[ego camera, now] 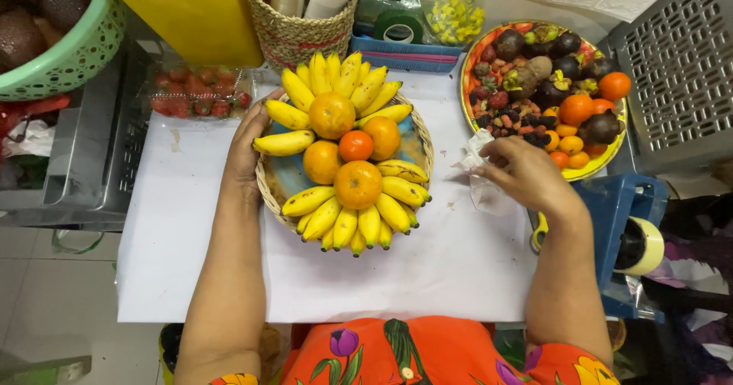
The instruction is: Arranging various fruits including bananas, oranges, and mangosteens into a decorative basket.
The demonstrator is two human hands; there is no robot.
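A round wicker basket [267,188] sits in the middle of a white sheet, filled with a ring of small yellow bananas [347,76] and several oranges [357,184] in the centre. My left hand [246,144] rests against the basket's left rim, touching a banana there. My right hand [523,173] lies to the right of the basket, fingers closed on a crumpled clear plastic wrapper [477,173].
A plate of mixed fruit [550,87] stands at back right. A box of strawberries [195,92], a woven holder [298,26], a yellow container and a green basket lie at the back. A blue tape dispenser [622,236] sits at right, beside a grey crate.
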